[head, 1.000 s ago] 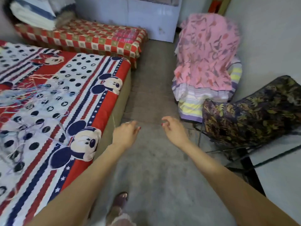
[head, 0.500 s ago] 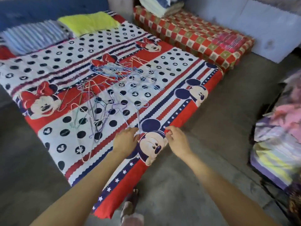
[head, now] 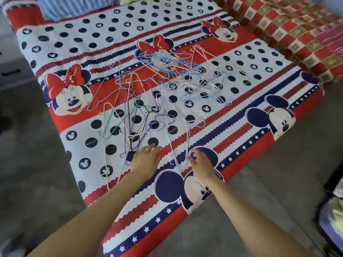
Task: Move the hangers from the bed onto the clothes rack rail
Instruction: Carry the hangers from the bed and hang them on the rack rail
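Several thin wire hangers (head: 141, 112) in white, purple, blue, green and peach lie tangled across the middle of the bed (head: 241, 127), which has a red, white and blue cartoon-mouse cover. My left hand (head: 145, 160) reaches over the near edge of the pile with fingers extended, touching the cover beside a purple hanger. My right hand (head: 201, 164) hovers at the lower end of a pale blue hanger (head: 179, 145) with fingers loosely bent; I cannot tell whether it touches the wire. No clothes rack rail is in view.
A second bed with a red checked cover (head: 289, 28) adjoins at the upper right. Folded striped fabric (head: 74, 6) lies at the head of the bed. Grey floor (head: 269, 201) surrounds the bed; a bundle of cloth (head: 332, 216) sits at the right edge.
The view swung from the floor and draped chair to the bed. Both hands moved forward from the bed's corner onto the cover, reaching the nearest hangers.
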